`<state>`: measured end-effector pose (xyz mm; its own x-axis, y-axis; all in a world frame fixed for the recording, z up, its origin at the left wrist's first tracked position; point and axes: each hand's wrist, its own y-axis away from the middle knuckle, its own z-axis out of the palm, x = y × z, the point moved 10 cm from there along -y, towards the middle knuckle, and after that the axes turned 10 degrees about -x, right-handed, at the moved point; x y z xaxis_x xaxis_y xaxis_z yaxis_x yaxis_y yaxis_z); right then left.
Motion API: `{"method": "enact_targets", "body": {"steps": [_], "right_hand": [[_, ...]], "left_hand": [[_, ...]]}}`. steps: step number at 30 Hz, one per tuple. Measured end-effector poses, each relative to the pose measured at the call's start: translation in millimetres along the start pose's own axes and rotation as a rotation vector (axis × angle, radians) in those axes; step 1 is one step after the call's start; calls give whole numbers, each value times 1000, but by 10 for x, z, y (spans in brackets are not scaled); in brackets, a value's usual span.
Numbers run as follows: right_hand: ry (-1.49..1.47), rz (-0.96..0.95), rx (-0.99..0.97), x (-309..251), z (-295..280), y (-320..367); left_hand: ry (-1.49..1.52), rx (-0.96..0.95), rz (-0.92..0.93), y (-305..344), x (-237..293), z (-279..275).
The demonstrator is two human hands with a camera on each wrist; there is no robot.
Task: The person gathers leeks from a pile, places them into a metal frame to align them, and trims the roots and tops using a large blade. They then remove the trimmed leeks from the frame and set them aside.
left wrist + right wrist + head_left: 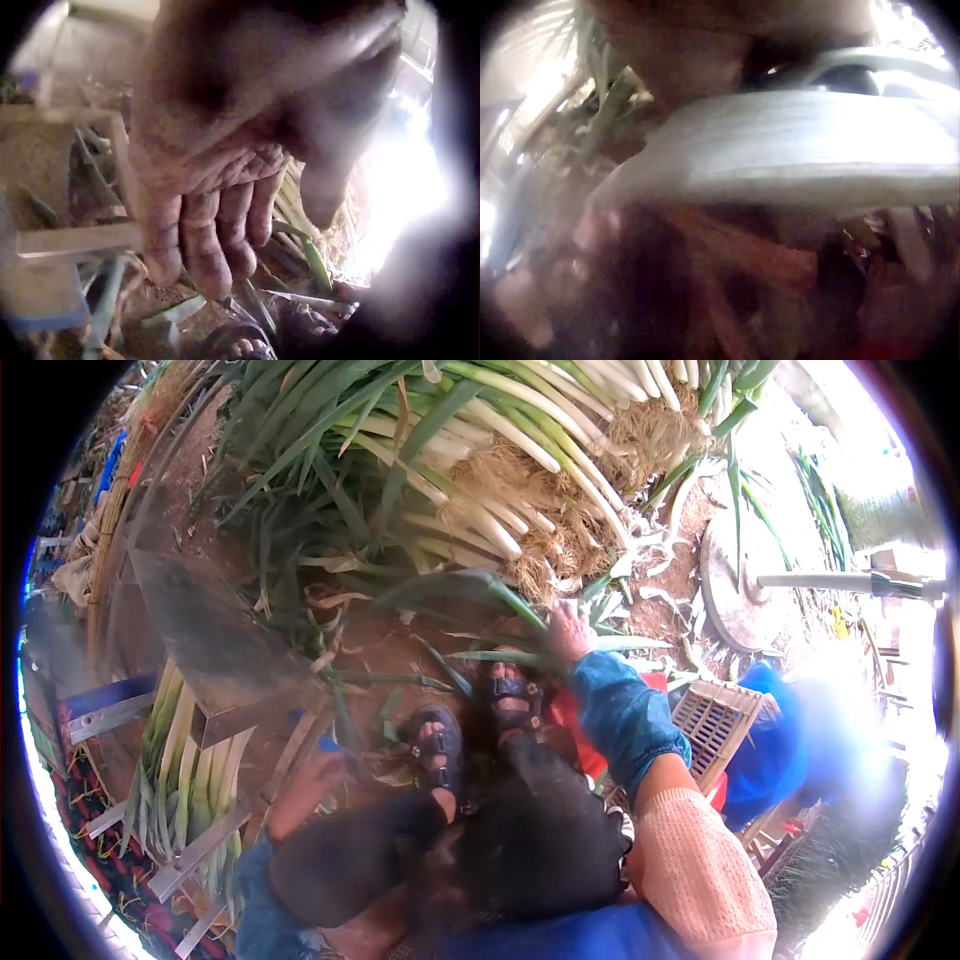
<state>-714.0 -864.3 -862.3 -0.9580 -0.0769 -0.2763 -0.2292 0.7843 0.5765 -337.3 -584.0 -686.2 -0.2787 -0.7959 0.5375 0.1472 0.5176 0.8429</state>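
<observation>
My right hand [570, 632] reaches forward over the ground and grips a green onion leaf [515, 602], which bends away to the left. In the right wrist view a broad, pale leaf [802, 150] crosses right under the hand, whose fingers are mostly hidden and blurred. A big heap of long green onions [510, 440], with white stalks and stringy roots, lies just ahead. My left hand [310, 785] hangs beside the left knee, holding nothing. In the left wrist view its fingers [206, 255] point down, loosely extended, near a wooden bar [79, 240].
Between metal brackets on the left stand more green onions [190, 780], next to a sheet-metal panel [215, 630]. A plastic basket [715, 725] and a blue bag [770, 745] sit at the right. Beyond them is a round base with a pole [820, 582]. Loose leaves surround the sandalled feet [435, 750].
</observation>
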Motion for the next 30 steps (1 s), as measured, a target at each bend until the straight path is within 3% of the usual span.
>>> {"method": "enact_targets", "body": {"steps": [3, 4, 5, 8, 10, 12, 15, 16, 17, 18, 20, 23, 26, 28, 30], "right_hand": [[15, -3, -75, 65, 268, 94], [100, -53, 51, -10, 214, 180], [139, -79, 3, -42, 316, 185], [270, -133, -181, -360, 484, 123], [424, -260, -171, -586, 616, 34], [351, -448, -151, -1111, 338, 129], [295, -751, 42, -1887, 75, 354], [257, -882, 95, -2070, 7, 471], [188, -829, 59, -2172, -151, 512], [9, -897, 170, -2249, -368, 584], [-113, -1021, 190, -2476, -595, 763], [-109, -983, -33, -2771, -247, 661], [-25, -1048, -364, -2752, 728, 542], [111, -1192, -78, -2824, 333, 832], [157, -1065, -114, -2763, 25, 868]], "left_hand": [[133, -57, 30, -518, 96, 158], [133, -75, 70, -663, 170, 207], [139, -92, 103, -764, 179, 286], [-589, 118, 468, -1067, 543, 392], [-772, 164, 638, -1230, 826, 556], [-890, 192, 723, -1247, 1358, 688], [-939, 338, 773, -1438, 1730, 674], [-686, 234, 708, -1666, 1636, 580], [-430, 131, 637, -1949, 1474, 505], [-163, 33, 538, -2136, 1342, 484], [220, -82, 413, -2246, 1113, 504], [470, -155, 339, -2012, 880, 596], [586, -136, 292, -1725, 612, 663], [656, -112, 265, -1564, 412, 690], [737, -86, 228, -1436, 256, 697]]}}
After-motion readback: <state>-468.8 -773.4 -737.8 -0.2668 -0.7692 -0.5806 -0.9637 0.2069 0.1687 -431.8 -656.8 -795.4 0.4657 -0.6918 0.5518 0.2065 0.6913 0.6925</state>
